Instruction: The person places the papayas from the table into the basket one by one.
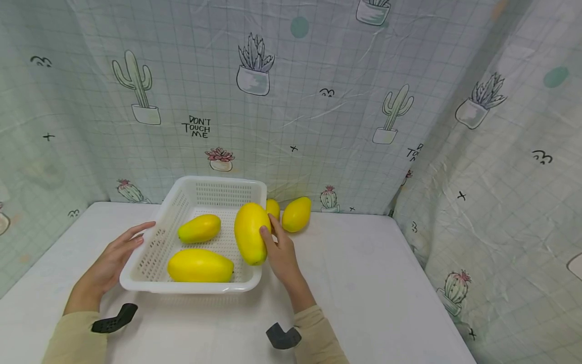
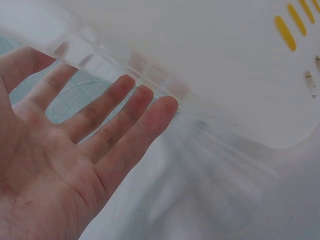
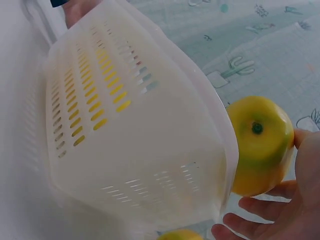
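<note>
A white slotted plastic basket (image 1: 156, 285) sits on the table. Inside lie a large yellow papaya (image 1: 200, 266) near the front and a smaller yellow fruit (image 1: 200, 228) behind it. With thumb and fingers, my right hand (image 1: 283, 255) holds another large papaya (image 1: 251, 233) at the basket's right rim. The right wrist view shows the end of this papaya (image 3: 257, 145) just past the rim, with the palm beside it. At the basket's left side is my left hand (image 1: 111, 263). Its fingers (image 2: 155, 122) are nearly straight in the left wrist view, fingertips at the basket's side.
Two more yellow fruits stand behind the right hand: one (image 1: 296, 215) near the table's back edge, the other (image 1: 273, 208) partly hidden by the papaya and basket. A cactus-print cloth (image 1: 300, 116) hangs behind and beside the white table (image 1: 364, 293).
</note>
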Motion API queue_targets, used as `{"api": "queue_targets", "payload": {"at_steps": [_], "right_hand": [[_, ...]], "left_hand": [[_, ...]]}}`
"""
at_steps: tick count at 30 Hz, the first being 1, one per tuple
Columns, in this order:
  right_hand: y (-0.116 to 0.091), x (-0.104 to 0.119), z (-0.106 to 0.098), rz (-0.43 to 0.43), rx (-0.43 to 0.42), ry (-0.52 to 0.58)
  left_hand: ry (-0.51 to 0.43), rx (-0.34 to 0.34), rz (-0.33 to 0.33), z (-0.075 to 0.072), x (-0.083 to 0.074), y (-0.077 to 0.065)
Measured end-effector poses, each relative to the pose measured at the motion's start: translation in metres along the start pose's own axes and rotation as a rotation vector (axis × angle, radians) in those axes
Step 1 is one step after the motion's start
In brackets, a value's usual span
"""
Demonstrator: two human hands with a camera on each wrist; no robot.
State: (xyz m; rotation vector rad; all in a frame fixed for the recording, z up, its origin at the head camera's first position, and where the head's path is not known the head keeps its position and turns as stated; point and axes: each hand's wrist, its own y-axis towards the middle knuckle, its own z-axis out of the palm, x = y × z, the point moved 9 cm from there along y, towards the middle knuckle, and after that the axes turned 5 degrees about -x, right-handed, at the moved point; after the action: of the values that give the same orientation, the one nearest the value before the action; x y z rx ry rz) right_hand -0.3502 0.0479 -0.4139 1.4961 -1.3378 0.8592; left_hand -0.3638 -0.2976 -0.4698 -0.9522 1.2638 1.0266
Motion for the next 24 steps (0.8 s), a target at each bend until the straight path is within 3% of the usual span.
{"api": "queue_targets", "payload": {"at_steps": [24], "right_hand": [[0.0009, -0.0077, 0.0031, 0.005, 0.026, -0.014]], "left_hand": [[0.025, -0.011, -0.003, 0.0005, -0.0011, -0.0002]]}}
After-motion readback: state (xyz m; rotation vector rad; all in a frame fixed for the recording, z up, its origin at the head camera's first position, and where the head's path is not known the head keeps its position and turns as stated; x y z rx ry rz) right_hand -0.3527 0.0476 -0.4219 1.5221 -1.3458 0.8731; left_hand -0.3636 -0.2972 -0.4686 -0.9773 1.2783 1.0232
